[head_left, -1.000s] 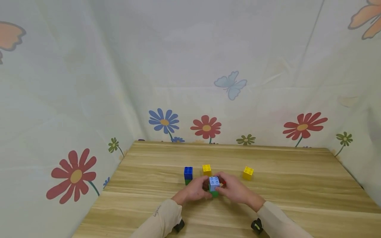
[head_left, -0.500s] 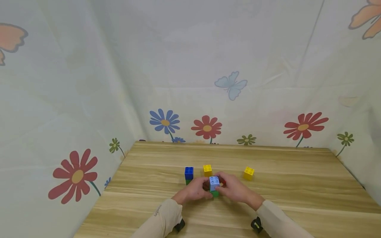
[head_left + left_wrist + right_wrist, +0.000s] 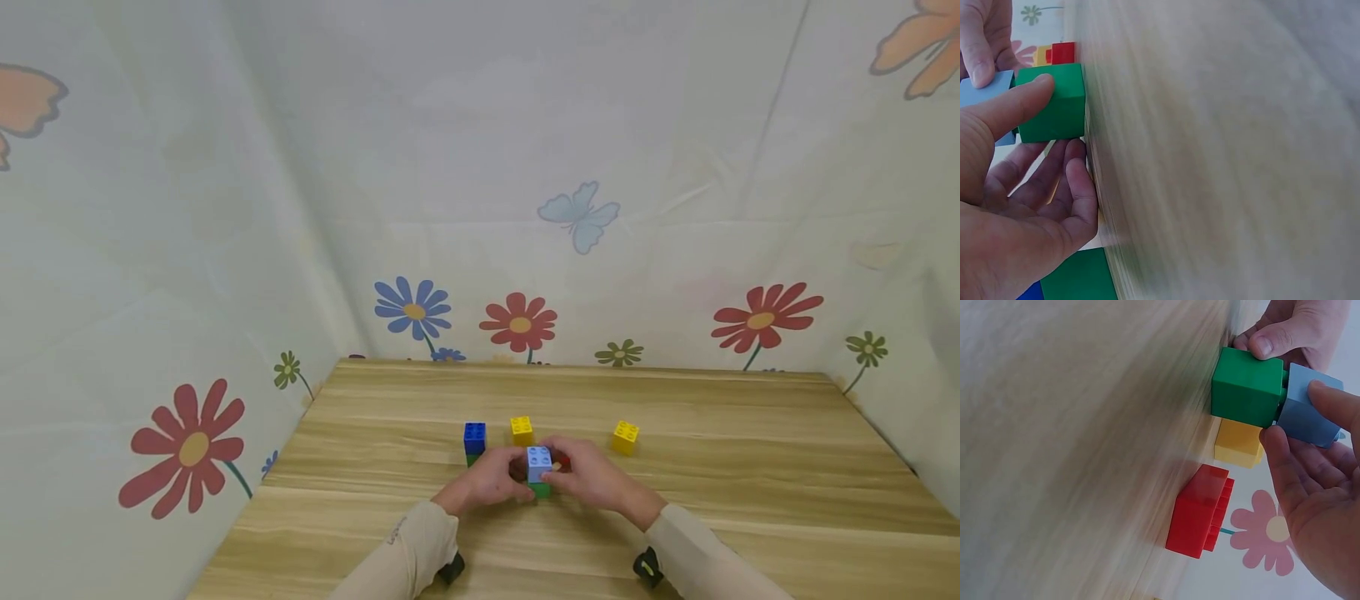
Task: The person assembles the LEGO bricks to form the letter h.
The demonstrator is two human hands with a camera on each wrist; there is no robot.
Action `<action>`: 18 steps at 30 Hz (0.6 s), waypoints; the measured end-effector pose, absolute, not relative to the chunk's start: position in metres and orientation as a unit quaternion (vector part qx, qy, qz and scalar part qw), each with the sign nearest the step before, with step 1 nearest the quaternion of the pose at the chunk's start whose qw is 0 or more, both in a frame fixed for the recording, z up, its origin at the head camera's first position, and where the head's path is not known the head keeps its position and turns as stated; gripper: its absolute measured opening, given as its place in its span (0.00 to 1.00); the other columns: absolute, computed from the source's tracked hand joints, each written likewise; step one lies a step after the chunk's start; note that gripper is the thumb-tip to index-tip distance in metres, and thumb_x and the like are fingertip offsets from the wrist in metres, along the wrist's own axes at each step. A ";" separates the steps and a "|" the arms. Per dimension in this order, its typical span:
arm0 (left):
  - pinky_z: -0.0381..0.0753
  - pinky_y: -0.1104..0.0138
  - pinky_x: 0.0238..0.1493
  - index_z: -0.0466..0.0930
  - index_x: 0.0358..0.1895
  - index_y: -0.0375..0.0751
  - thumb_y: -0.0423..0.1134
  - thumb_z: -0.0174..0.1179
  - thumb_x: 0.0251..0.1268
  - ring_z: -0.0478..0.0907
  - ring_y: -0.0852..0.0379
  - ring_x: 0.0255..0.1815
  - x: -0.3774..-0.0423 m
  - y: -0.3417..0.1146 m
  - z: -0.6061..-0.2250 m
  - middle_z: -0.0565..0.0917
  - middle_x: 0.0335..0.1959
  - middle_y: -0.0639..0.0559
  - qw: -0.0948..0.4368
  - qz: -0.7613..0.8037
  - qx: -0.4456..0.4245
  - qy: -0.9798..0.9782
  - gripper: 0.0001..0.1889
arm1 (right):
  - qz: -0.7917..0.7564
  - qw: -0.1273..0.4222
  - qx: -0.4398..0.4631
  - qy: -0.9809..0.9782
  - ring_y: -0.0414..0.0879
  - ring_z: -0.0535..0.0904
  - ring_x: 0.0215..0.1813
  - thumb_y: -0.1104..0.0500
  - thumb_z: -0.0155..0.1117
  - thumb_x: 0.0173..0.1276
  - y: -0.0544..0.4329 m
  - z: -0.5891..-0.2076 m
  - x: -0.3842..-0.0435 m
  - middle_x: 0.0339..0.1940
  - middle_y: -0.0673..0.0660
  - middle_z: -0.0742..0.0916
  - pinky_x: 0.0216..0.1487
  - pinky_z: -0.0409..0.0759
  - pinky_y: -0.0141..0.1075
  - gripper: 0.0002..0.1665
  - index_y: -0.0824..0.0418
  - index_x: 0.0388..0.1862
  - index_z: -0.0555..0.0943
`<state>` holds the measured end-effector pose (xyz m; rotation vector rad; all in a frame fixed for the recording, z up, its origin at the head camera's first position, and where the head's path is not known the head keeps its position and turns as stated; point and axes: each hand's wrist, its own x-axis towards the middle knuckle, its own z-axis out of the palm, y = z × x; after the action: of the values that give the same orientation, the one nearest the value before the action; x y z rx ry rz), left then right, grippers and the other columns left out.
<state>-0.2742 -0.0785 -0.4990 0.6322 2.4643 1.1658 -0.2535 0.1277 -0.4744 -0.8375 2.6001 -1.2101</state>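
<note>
My left hand (image 3: 491,477) holds a green building block (image 3: 1054,103) low at the table, its thumb pressed on the near side. Above that block is a light blue block (image 3: 538,463), which my right hand (image 3: 592,475) pinches between thumb and fingers. In the right wrist view the light blue block (image 3: 1310,403) sits slightly tilted over the green block (image 3: 1247,387), and green studs show in a narrow gap between them. The far sides of both blocks are partly hidden by the fingers.
A dark blue block (image 3: 475,435) stacked on green stands left of my left hand. One yellow block (image 3: 521,430) sits behind the hands, another yellow block (image 3: 626,437) farther right. Beside the right hand lies a red block (image 3: 1200,512). All rest on a wooden table (image 3: 675,400) before a flowered curtain.
Both hands stay almost in place. The light blue block has shifted slightly and looks more in line over the green one in the head view.
</note>
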 end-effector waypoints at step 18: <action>0.77 0.69 0.42 0.81 0.45 0.45 0.35 0.72 0.50 0.76 0.64 0.37 -0.274 -0.079 -0.497 0.81 0.35 0.62 0.160 0.394 0.223 0.877 0.17 | -0.343 0.057 -0.303 0.887 0.41 0.77 0.44 0.59 0.63 0.67 0.127 -0.470 -0.254 0.52 0.54 0.82 0.48 0.77 0.35 0.27 0.65 0.63 0.72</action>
<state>-0.2739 -0.0790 -0.4974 0.6362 2.5060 1.1260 -0.2536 0.1265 -0.4704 -0.9191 2.6905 -1.0388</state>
